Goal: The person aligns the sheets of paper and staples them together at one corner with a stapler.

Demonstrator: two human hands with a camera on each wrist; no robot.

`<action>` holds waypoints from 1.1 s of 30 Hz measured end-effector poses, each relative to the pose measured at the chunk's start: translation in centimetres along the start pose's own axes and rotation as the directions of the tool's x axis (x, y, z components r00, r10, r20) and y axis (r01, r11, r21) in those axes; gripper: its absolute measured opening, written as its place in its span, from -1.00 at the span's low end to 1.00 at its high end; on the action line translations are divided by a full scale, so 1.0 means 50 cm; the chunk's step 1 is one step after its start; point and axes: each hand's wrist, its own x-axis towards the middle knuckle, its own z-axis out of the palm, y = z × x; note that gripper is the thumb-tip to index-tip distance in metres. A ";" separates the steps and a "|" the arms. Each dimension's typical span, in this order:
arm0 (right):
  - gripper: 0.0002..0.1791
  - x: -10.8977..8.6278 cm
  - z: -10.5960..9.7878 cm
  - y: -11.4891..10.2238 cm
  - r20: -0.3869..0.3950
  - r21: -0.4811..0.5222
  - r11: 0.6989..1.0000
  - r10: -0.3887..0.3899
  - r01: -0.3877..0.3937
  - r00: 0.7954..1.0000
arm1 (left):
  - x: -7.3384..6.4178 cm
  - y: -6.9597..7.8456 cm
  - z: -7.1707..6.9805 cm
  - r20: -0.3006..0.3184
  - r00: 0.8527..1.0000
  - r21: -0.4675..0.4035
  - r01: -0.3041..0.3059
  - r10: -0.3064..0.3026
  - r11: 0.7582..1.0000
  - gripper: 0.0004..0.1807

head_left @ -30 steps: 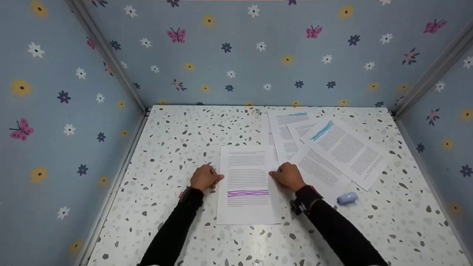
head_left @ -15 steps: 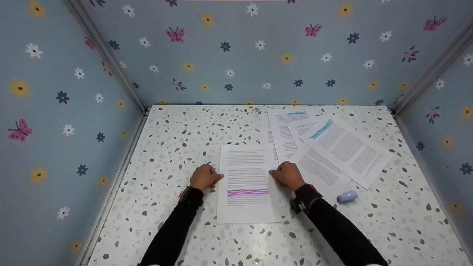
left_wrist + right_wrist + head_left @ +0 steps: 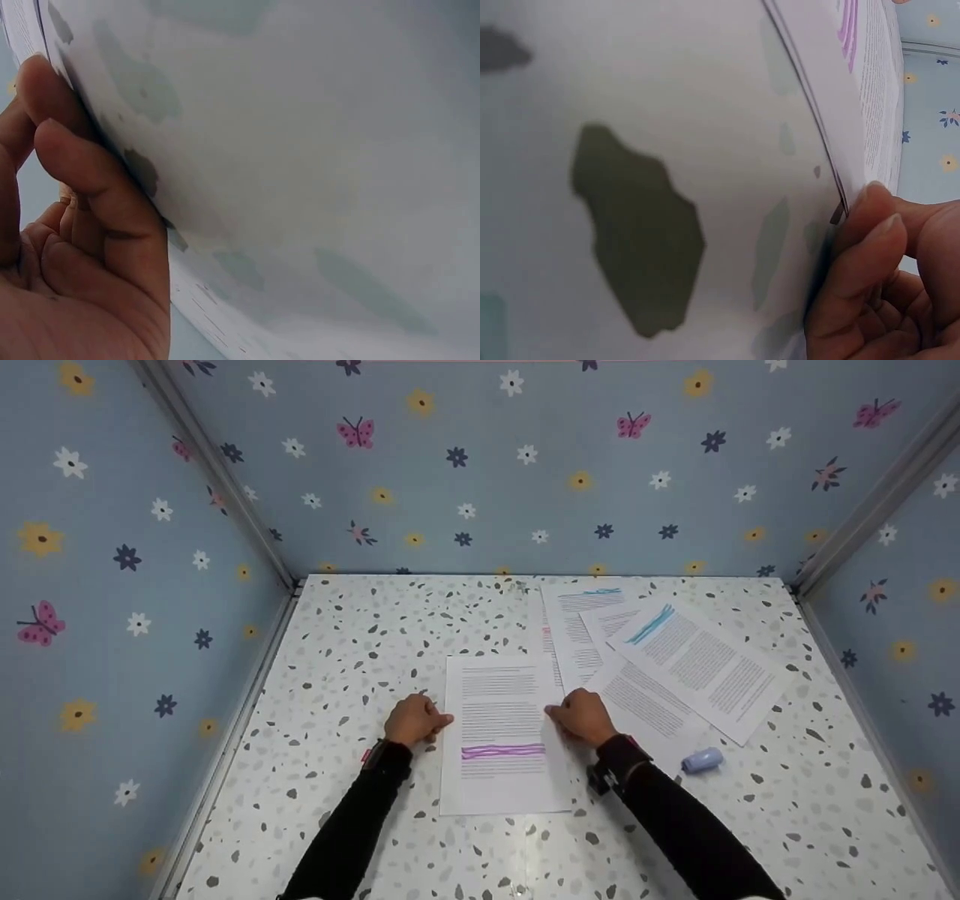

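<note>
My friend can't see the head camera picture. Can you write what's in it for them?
A person's left hand and right hand hold a purple-marked printed page by its side edges on a speckled table. Overlapping printed sheets and a small lilac object lie to the right; behind is a blue wall with flowers and butterflies.

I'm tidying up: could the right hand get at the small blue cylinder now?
Probably yes: the cylinder lies beside the right forearm, with nothing covering it. But the right hand pinches the sheet, so it would likely have to let go first.
</note>
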 end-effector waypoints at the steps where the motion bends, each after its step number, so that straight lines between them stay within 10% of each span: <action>1: -0.59 0.000 0.000 0.000 -0.004 0.001 1.000 -0.001 0.001 1.000 | 0.001 0.000 0.000 0.000 1.000 0.003 -0.001 0.001 1.000 -0.66; 24: -0.57 -0.003 -0.005 -0.006 0.029 -0.012 1.000 0.014 -0.014 0.999 | 0.008 -0.008 -0.003 0.035 0.999 -0.011 -0.006 0.007 1.000 -0.66; 29: -0.42 -0.012 -0.072 -0.014 0.020 0.027 0.998 -0.061 0.061 0.998 | 0.002 0.000 -0.025 0.067 0.997 -0.054 -0.035 0.038 0.998 -0.64; 33: -0.47 0.000 -0.185 -0.017 -0.129 0.033 0.988 -0.147 0.153 0.981 | -0.008 0.024 -0.051 0.011 0.989 -0.109 -0.144 0.146 0.984 -0.60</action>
